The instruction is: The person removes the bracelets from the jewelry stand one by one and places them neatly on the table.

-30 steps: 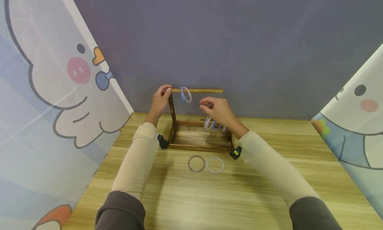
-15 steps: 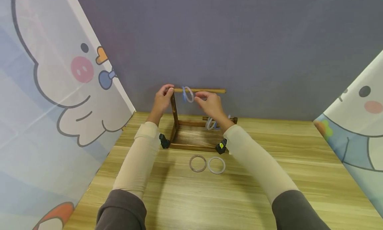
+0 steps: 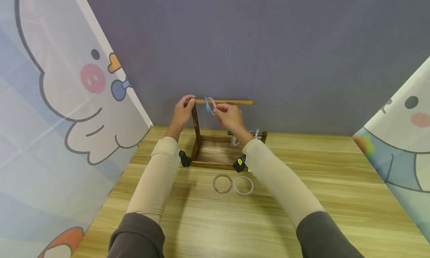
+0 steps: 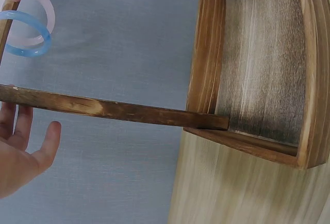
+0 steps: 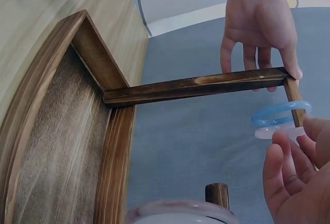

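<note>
A dark wooden bangle stand (image 3: 196, 123) has a tall post and an upper rod (image 3: 236, 102) pointing right. On this rod hang a blue bangle (image 4: 32, 52) and, just right of it in the head view, a pale pink bangle (image 4: 50, 14). My left hand (image 3: 182, 114) grips the top corner where post and rod meet, thumb near the rod's end and fingers behind the post. With thumb and fingertips my right hand (image 3: 231, 118) pinches the pink bangle's right side. Part of that bangle is hidden behind the fingers.
Several bangles hang on the shorter lower rod (image 3: 263, 133), partly covered by my right wrist. In front of the stand, a greyish-brown bangle (image 3: 222, 192) and a white bangle (image 3: 243, 194) lie flat on the wooden table (image 3: 208, 224). A grey backdrop (image 3: 285, 64) rises behind.
My right hand has moved left along the upper rod, from apart from the pink bangle to pinching it. My left hand keeps its place on the post.
</note>
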`<control>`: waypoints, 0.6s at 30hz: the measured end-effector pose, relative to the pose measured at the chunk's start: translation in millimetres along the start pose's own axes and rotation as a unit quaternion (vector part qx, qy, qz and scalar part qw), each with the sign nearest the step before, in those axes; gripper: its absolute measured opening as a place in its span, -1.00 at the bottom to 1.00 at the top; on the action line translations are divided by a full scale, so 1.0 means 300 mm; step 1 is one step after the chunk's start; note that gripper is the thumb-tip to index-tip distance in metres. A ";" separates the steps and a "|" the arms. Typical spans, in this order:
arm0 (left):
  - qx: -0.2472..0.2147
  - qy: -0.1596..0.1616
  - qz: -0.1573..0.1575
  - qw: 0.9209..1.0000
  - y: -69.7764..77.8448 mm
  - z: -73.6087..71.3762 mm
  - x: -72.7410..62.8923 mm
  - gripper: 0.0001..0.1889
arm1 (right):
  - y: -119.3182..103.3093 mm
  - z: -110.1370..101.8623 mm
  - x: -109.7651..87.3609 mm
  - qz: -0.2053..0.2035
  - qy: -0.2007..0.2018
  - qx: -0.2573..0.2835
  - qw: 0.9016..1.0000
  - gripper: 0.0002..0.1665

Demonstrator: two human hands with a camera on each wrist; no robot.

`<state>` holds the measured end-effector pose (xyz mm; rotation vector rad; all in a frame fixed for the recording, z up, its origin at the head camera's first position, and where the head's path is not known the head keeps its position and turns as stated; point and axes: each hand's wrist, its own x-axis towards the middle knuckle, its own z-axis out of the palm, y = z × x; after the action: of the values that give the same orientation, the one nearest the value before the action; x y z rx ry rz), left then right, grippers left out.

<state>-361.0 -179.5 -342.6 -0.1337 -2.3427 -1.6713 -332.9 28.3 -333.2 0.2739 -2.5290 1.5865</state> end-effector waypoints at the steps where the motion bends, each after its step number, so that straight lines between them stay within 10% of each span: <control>1: -0.001 0.000 0.001 1.000 0.000 0.001 0.000 -0.63 | 0.000 0.003 0.001 0.000 0.001 0.001 1.000 -0.64; 18: 0.004 0.000 0.002 1.000 -0.005 -0.001 -0.003 -0.63 | -0.001 0.038 -0.005 0.000 -0.006 -0.009 1.000 -0.59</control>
<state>-360.4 -180.2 -344.2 -0.1366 -2.3479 -1.6611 -331.8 18.0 -338.3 0.2818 -2.5507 1.5669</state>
